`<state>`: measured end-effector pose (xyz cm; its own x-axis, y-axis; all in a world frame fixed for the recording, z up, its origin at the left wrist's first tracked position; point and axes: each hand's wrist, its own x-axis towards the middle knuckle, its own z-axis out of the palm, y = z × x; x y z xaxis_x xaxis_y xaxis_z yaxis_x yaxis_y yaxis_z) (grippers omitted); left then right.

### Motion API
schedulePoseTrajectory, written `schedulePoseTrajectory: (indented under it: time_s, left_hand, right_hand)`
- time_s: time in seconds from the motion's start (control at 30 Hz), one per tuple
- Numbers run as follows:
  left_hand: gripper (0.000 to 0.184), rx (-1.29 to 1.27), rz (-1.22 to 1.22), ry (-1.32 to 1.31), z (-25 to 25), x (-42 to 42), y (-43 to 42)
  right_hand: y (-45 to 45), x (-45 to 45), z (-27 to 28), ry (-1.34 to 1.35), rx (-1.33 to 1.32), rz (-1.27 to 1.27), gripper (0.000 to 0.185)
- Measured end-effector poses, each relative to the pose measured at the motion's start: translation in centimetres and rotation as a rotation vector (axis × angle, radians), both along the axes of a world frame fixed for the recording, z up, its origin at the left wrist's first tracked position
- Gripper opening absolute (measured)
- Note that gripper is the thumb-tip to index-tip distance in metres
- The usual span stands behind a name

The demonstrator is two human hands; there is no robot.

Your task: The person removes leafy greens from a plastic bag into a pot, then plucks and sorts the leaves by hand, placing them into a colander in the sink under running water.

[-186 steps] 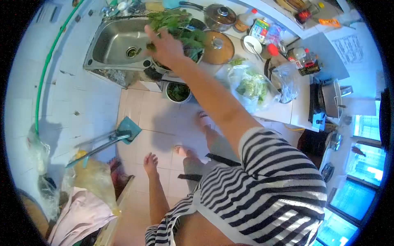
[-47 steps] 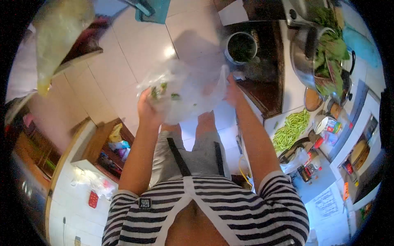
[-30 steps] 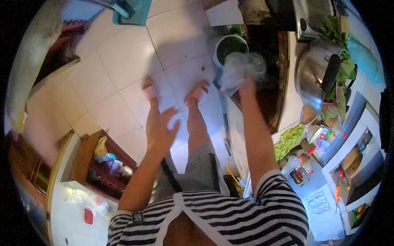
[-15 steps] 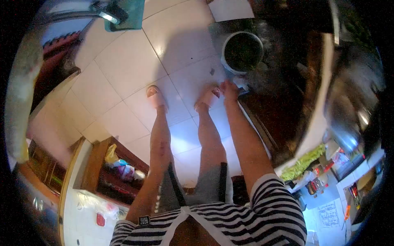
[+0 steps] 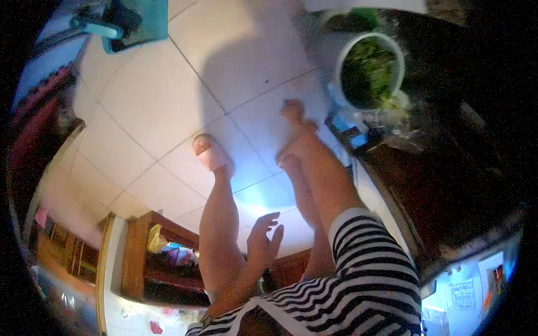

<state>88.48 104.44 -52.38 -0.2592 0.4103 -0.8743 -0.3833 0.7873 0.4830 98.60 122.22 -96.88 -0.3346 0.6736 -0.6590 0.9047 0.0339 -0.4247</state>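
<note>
My right hand (image 5: 296,113) reaches low over the floor tiles (image 5: 246,78), near my right foot and left of the white bucket (image 5: 338,73). Its fingers are blurred, and whether they hold anything cannot be made out. Green leafy scraps (image 5: 376,67) fill part of the bucket. Just below the bucket lies a crumpled clear plastic bag (image 5: 395,124). My left hand (image 5: 263,239) hangs in front of my legs, fingers apart and holding nothing.
A teal dustpan (image 5: 147,28) with a handle stands at the upper left. My sandalled left foot (image 5: 207,152) is on the tiles. A wooden cabinet (image 5: 134,255) is at lower left. Dark space under the counter fills the right side.
The clear bag went from between both hands to my right hand, and now lies by the bucket. My right hand has moved out over the floor. The view has shifted, with the countertop vegetables gone from sight.
</note>
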Motion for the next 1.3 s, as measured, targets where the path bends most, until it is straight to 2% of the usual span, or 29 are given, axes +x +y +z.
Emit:
schedulePoseTrajectory:
  time_s: [0.07,0.1,0.17,0.2,0.23,0.27,0.3,0.33,0.37,0.4,0.43,0.5,0.57,0.67,0.7,0.73,0.77,0.83,0.87,0.93,1.03,1.07,1.1,1.13,1.17,1.2,1.23,1.27,1.3]
  left_hand:
    - [0.03,0.027,0.016,-0.033,0.4,0.4,-0.7]
    - [0.031,0.014,0.033,-0.084,0.2,1.1,-1.5]
    - [0.03,0.14,0.119,-0.032,0.3,2.9,-4.4]
    - [0.029,0.193,0.172,0.017,-0.8,4.0,-6.5]
    - [0.028,0.094,0.148,-0.054,-0.5,3.7,-7.6]
    - [0.028,0.097,0.036,-0.021,2.8,1.9,-5.7]
    - [0.029,0.098,-0.034,0.024,5.2,0.3,-5.5]
    - [0.029,0.099,-0.104,0.07,7.8,-1.3,-5.3]
    - [0.021,0.24,-0.163,0.228,8.6,-2.5,-6.0]
    - [0.02,0.307,-0.152,0.25,11.0,-4.3,-5.0]
    - [0.019,0.374,-0.142,0.271,13.4,-6.1,-4.0]
    - [0.022,0.361,-0.06,0.196,18.5,-12.3,-4.3]
    - [0.025,0.366,-0.016,0.216,23.8,-17.7,0.2]
    - [0.027,0.423,-0.328,0.512,27.7,-24.0,5.6]
    - [0.027,0.548,-0.401,0.602,29.1,-25.3,8.3]
    - [0.027,0.727,-0.371,0.689,28.2,-26.1,10.9]
    - [0.028,0.64,-0.489,0.661,30.9,-26.9,14.6]
    - [0.028,0.704,-0.538,0.512,33.9,-26.4,21.4]
    - [0.029,0.757,-0.563,0.449,35.3,-25.6,24.5]
    - [0.035,0.69,-0.659,0.382,38.1,-23.8,30.4]
    - [0.043,0.757,-0.651,0.322,36.5,-20.6,38.0]
    - [0.053,0.666,-0.718,0.27,36.6,-19.8,40.4]
    - [0.053,0.649,-0.753,0.257,36.9,-18.9,41.7]
    - [0.058,0.559,-0.855,0.401,37.0,-17.7,43.0]
    - [0.062,0.48,-0.944,0.543,36.7,-16.4,45.2]
    - [0.065,0.559,-0.997,0.329,35.5,-15.9,47.3]
    - [0.065,0.566,-1.009,0.311,33.9,-15.7,48.1]
    - [0.064,0.534,-1.013,0.297,32.8,-15.6,48.8]
    - [0.063,0.505,-1.019,0.287,31.7,-15.5,49.4]
  right_hand:
    - [-0.2,-6.9,13.2,0.29,-0.269,-0.43,0.012]
    - [-0.6,-7.8,17.8,0.469,-0.34,-0.555,0.014]
    - [1.6,-10.8,31.9,0.658,-0.127,-0.697,0.015]
    - [4.3,-11.1,35.1,0.694,-0.058,-0.7,0.015]
    - [6.9,-11.0,37.9,0.619,0.07,-0.781,0.015]
    - [9.7,-9.8,40.8,0.54,0.186,-0.88,0.016]
    - [11.7,-6.5,38.7,0.505,0.259,-0.695,0.028]
    - [12.0,-5.4,39.2,0.259,0.295,-0.627,0.036]
    - [12.2,-5.5,43.3,0.18,0.161,-0.519,0.04]
    - [12.4,-5.6,47.4,0.107,0.035,-0.395,0.045]
    - [12.7,-4.2,53.7,0.189,-0.235,-0.225,0.047]
    - [9.3,-4.6,63.2,0.517,-0.436,-0.58,0.046]
    - [9.6,-4.3,71.8,0.576,-0.422,-0.833,0.041]
    - [9.0,-1.1,75.4,0.663,-0.196,-1.054,0.038]
    - [9.6,-0.6,76.9,0.704,-0.108,-1.089,0.038]
    - [9.9,-0.5,78.3,0.743,-0.037,-1.154,0.039]
    - [10.6,-0.4,79.0,0.765,0.041,-1.22,0.04]
    - [13.0,0.4,79.2,0.792,0.09,-1.333,0.037]
    - [14.2,0.4,79.8,0.823,0.109,-1.335,0.042]
    - [17.2,0.0,79.6,0.832,0.133,-1.406,0.042]
    - [21.3,-0.1,79.7,0.815,0.188,-1.547,0.039]
    - [22.8,0.5,78.6,0.839,0.25,-1.479,0.035]
    - [22.6,0.9,77.7,0.851,0.305,-1.415,0.032]
    - [22.7,-0.9,81.0,0.568,0.387,-1.386,0.031]
    - [23.0,-0.3,79.8,0.553,0.4,-1.4,0.031]
    - [23.1,-0.1,77.9,0.53,0.538,-1.32,0.033]
    - [22.8,0.3,76.8,0.509,0.671,-1.226,0.035]
    - [23.4,-1.0,80.1,0.38,0.553,-1.294,0.041]
    - [23.5,-1.0,80.4,0.366,0.558,-1.308,0.041]
